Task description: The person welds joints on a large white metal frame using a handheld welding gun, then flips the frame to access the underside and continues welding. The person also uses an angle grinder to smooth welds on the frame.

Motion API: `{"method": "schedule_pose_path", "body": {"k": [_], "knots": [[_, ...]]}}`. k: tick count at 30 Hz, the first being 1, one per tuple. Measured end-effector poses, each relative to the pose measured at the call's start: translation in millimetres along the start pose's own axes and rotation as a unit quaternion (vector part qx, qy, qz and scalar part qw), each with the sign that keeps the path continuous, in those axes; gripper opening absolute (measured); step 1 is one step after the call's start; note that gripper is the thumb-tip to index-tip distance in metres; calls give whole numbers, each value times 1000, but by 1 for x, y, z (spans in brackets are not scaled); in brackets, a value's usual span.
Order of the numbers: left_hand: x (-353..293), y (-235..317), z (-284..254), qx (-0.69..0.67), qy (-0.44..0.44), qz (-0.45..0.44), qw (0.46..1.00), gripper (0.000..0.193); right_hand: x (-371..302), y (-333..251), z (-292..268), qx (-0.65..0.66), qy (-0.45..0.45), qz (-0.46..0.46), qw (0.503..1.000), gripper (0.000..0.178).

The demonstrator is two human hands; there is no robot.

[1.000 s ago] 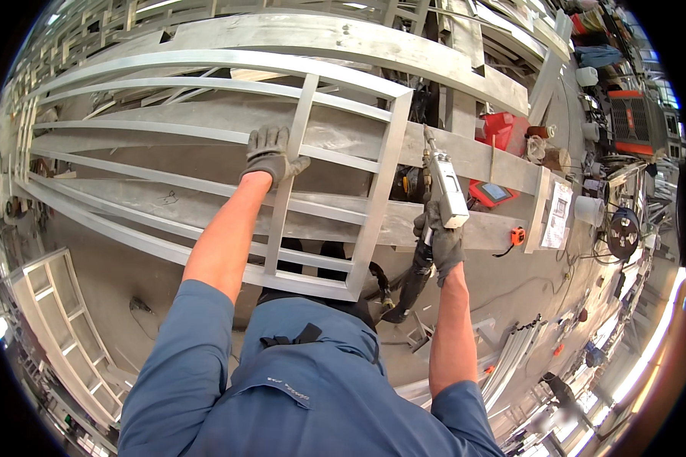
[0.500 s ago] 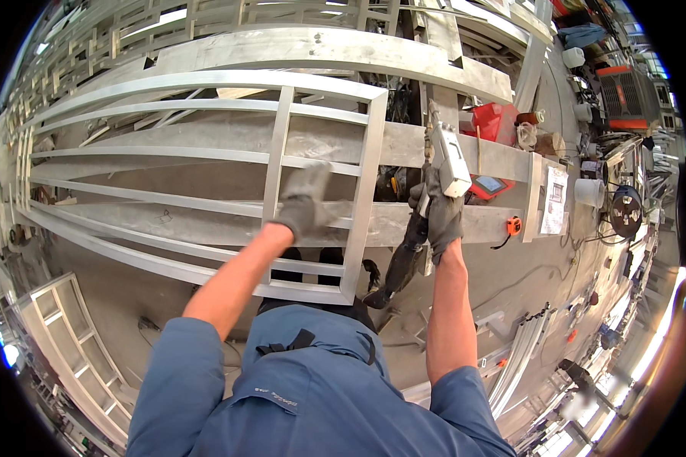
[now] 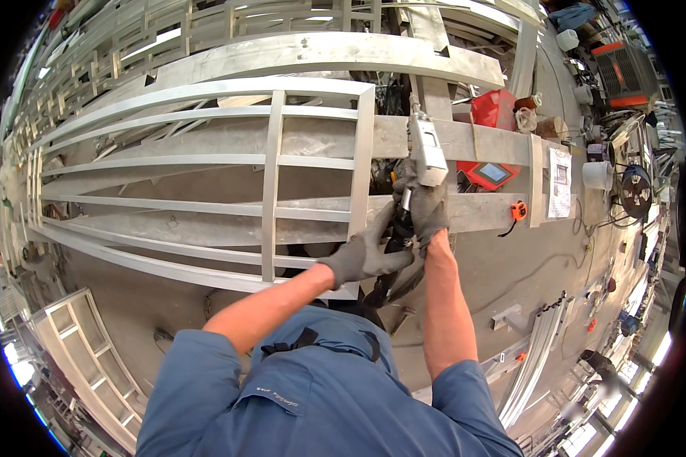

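My gloved right hand is wrapped round the handle of a welding gun with a white, box-shaped head. Its narrow nozzle points away from me, just right of the frame's end bar. From the grip a thick black sleeved cable runs back toward my waist. My left hand, also in a grey glove, is open beside the cable, thumb and fingers spread on either side of it. Whether it touches the cable I cannot tell. Below that hand lies the near right corner of a silver metal frame with several long bars.
Wide metal beams support the frame. To the right are a red device with a screen, an orange tape measure and a printed sheet. Another frame stands at lower left; cables trail over the floor.
My left hand has moved right and nearer to me, from over the frame's bars to the cable. The welding gun in my right hand has shifted slightly left.
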State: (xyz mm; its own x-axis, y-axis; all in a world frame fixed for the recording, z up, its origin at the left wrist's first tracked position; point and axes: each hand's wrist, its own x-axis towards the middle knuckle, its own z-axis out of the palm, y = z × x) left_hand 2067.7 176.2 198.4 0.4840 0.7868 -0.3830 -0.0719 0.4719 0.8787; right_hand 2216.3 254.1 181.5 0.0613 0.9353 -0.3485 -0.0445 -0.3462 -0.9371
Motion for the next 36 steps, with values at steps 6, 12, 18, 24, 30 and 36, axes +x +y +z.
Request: {"method": "schedule_pose_path", "body": {"k": [6,12,18,24,30,36], "knots": [[20,0,34,132,219,48,966,57,-19,-24,17,-242,11,-105,964,52],[14,-19,17,69,227,115,964,33,-76,-43,-20,-263,-30,-220,939,72],[-49,136,-4,-134,157,126,970,53,-158,123,-122,-79,-343,122,928,83],[-108,213,-33,-252,45,238,937,43,-205,141,-54,-301,-267,-126,907,84],[-112,229,-77,39,231,322,917,72,-217,184,-29,-401,-157,-61,900,36],[-95,190,-195,-76,161,183,967,71,-319,146,-41,-464,-228,81,852,37]]}}
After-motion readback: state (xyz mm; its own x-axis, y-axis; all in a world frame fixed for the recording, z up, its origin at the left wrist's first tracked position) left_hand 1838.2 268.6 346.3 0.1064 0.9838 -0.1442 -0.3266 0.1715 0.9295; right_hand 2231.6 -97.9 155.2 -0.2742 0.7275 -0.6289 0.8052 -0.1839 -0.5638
